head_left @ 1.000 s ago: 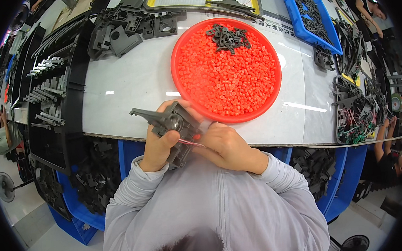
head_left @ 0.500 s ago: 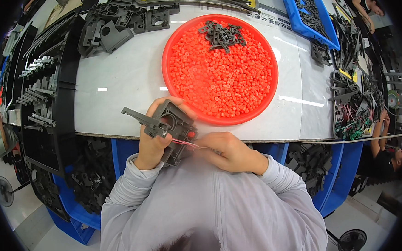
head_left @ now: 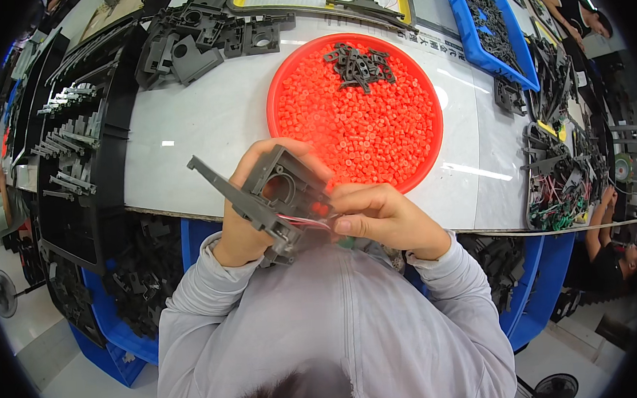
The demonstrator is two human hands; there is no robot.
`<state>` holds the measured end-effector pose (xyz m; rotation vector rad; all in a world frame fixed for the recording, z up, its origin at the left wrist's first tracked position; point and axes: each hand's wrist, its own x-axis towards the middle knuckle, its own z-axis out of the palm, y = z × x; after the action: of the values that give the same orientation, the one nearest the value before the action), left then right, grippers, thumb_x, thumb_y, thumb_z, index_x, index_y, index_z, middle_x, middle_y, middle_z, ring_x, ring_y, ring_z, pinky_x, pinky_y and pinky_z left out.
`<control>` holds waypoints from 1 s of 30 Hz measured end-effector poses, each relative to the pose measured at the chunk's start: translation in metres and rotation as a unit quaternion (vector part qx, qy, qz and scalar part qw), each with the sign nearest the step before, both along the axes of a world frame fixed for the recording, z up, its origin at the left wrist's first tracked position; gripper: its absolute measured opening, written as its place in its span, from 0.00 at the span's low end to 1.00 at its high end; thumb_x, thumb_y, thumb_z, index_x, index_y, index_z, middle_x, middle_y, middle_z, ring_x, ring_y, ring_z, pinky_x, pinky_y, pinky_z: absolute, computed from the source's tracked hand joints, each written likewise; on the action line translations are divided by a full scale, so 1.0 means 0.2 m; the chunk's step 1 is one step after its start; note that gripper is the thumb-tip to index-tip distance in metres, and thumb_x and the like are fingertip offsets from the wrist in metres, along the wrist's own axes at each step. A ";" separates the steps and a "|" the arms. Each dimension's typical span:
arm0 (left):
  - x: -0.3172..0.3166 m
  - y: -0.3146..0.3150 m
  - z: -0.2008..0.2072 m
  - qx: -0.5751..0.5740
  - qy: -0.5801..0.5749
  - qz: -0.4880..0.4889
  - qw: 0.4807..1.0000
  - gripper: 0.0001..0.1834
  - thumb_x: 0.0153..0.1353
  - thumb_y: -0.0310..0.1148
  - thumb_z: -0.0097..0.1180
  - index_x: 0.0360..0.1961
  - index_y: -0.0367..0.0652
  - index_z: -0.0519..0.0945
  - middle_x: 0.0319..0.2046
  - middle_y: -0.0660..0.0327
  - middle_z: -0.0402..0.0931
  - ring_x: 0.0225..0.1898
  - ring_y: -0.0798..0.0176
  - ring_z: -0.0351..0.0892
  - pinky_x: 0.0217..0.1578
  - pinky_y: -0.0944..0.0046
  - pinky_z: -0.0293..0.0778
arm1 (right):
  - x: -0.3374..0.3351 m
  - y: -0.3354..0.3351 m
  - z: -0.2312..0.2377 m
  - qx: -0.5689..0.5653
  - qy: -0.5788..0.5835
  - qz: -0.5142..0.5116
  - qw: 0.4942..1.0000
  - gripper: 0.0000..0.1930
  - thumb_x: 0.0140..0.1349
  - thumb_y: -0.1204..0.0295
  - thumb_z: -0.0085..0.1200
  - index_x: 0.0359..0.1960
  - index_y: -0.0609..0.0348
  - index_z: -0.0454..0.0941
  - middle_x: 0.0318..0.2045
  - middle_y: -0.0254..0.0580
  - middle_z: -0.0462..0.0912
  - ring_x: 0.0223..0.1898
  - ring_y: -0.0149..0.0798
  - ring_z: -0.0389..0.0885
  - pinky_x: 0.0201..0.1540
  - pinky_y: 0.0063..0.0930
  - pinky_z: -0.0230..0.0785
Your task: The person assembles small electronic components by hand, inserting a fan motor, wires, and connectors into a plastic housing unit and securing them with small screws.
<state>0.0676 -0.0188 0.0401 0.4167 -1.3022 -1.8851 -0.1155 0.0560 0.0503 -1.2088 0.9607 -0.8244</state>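
Observation:
My left hand [head_left: 239, 240] grips a dark grey plastic housing [head_left: 297, 180] with a round opening and a long arm sticking out to the upper left. Two small red caps [head_left: 320, 209] sit in the housing's right side. Thin pink and white wires [head_left: 305, 222] run across it toward my right hand [head_left: 396, 217]. That hand's thumb and fingers are pinched together at the wires, against the housing's right edge. Just under the thumb shows a small green piece [head_left: 346, 242], mostly hidden. Both hands are above the table's near edge.
Ahead, a round red tray [head_left: 275, 114] holds many red caps and a pile of dark grey parts [head_left: 360, 66]. Grey housings [head_left: 185, 50] lie at the far left. A black rack [head_left: 114, 131] stands left; a blue bin [head_left: 472, 33] is far right, beyond wired parts [head_left: 555, 184].
The housing has tilted and come up slightly in my left hand. My right hand has moved up and right, its fingers now at the housing's edge. The green piece has come into view.

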 end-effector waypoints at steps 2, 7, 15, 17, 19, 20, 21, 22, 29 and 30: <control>-0.01 -0.01 0.02 -0.031 0.007 0.025 0.999 0.26 0.52 0.31 0.61 0.49 0.36 0.66 0.39 0.53 0.75 0.41 0.63 0.76 0.42 0.65 0.75 | 0.00 0.00 -0.01 -0.108 0.089 -0.051 0.989 0.12 0.54 0.65 0.57 0.36 0.61 0.78 0.26 0.38 0.74 0.27 0.35 0.74 0.32 0.26 0.65; -0.05 -0.02 0.00 0.010 -0.016 0.096 0.995 0.23 0.51 0.22 0.51 0.50 0.35 0.65 0.40 0.53 0.74 0.41 0.64 0.76 0.42 0.64 0.77 | -0.01 -0.01 0.02 -0.331 0.271 -0.147 0.892 0.17 0.42 0.72 0.65 0.35 0.59 0.77 0.22 0.38 0.75 0.23 0.39 0.75 0.25 0.28 0.66; -0.07 -0.01 -0.01 -0.001 -0.035 0.100 0.994 0.24 0.52 0.25 0.47 0.52 0.33 0.61 0.41 0.48 0.71 0.44 0.59 0.73 0.44 0.62 0.75 | -0.03 0.00 -0.02 -0.400 0.321 -0.216 0.830 0.17 0.39 0.77 0.68 0.32 0.63 0.76 0.23 0.39 0.80 0.24 0.34 0.80 0.27 0.23 0.73; -0.07 -0.02 -0.03 -0.009 -0.040 0.104 0.994 0.24 0.52 0.25 0.48 0.52 0.33 0.61 0.41 0.48 0.71 0.44 0.59 0.73 0.44 0.62 0.74 | -0.02 -0.01 -0.03 -0.413 0.314 -0.233 0.823 0.15 0.39 0.76 0.67 0.30 0.61 0.76 0.20 0.37 0.79 0.21 0.35 0.78 0.24 0.24 0.70; -0.07 -0.02 -0.04 -0.018 -0.047 0.110 0.993 0.24 0.52 0.25 0.48 0.52 0.33 0.61 0.41 0.48 0.71 0.44 0.59 0.73 0.45 0.62 0.74 | -0.02 -0.02 -0.02 -0.425 0.306 -0.249 0.815 0.14 0.39 0.76 0.66 0.29 0.59 0.76 0.18 0.34 0.78 0.19 0.35 0.75 0.21 0.25 0.66; -0.07 -0.01 -0.04 -0.005 -0.037 0.120 0.992 0.26 0.50 0.27 0.51 0.52 0.33 0.62 0.42 0.50 0.72 0.44 0.61 0.74 0.45 0.62 0.74 | -0.02 -0.02 -0.01 -0.419 0.316 -0.245 0.815 0.14 0.39 0.75 0.66 0.29 0.58 0.76 0.18 0.34 0.78 0.20 0.35 0.76 0.24 0.27 0.69; -0.07 -0.01 -0.05 0.009 -0.028 0.130 0.991 0.27 0.49 0.28 0.53 0.52 0.33 0.63 0.42 0.52 0.73 0.44 0.64 0.74 0.46 0.62 0.74 | -0.01 -0.02 0.00 -0.414 0.326 -0.241 0.815 0.13 0.39 0.75 0.66 0.28 0.58 0.76 0.19 0.34 0.78 0.20 0.36 0.76 0.26 0.28 0.71; -0.07 -0.01 -0.05 0.008 -0.028 0.132 0.991 0.27 0.49 0.28 0.53 0.52 0.33 0.63 0.42 0.52 0.73 0.44 0.64 0.74 0.46 0.62 0.74 | -0.02 -0.03 -0.01 -0.414 0.325 -0.240 0.816 0.13 0.39 0.75 0.66 0.28 0.58 0.76 0.19 0.34 0.78 0.20 0.36 0.76 0.26 0.28 0.71; -0.07 -0.01 -0.03 -0.005 -0.017 0.134 0.991 0.27 0.50 0.29 0.54 0.52 0.33 0.63 0.42 0.52 0.73 0.44 0.64 0.74 0.46 0.65 0.72 | -0.03 -0.03 0.04 -0.437 0.394 -0.207 0.782 0.14 0.39 0.73 0.66 0.29 0.57 0.76 0.21 0.36 0.76 0.25 0.36 0.76 0.49 0.46 0.68; -0.07 -0.01 -0.03 -0.003 -0.025 0.134 0.991 0.26 0.50 0.29 0.54 0.52 0.34 0.63 0.43 0.53 0.73 0.44 0.64 0.74 0.45 0.65 0.72 | -0.03 -0.03 0.05 -0.430 0.407 -0.193 0.783 0.13 0.40 0.72 0.66 0.29 0.57 0.76 0.21 0.35 0.77 0.25 0.36 0.76 0.51 0.47 0.67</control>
<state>0.0527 -0.0218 0.0336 0.6078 -1.2174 -1.6551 -0.1218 0.0503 0.0597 -2.3266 1.6539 -1.1453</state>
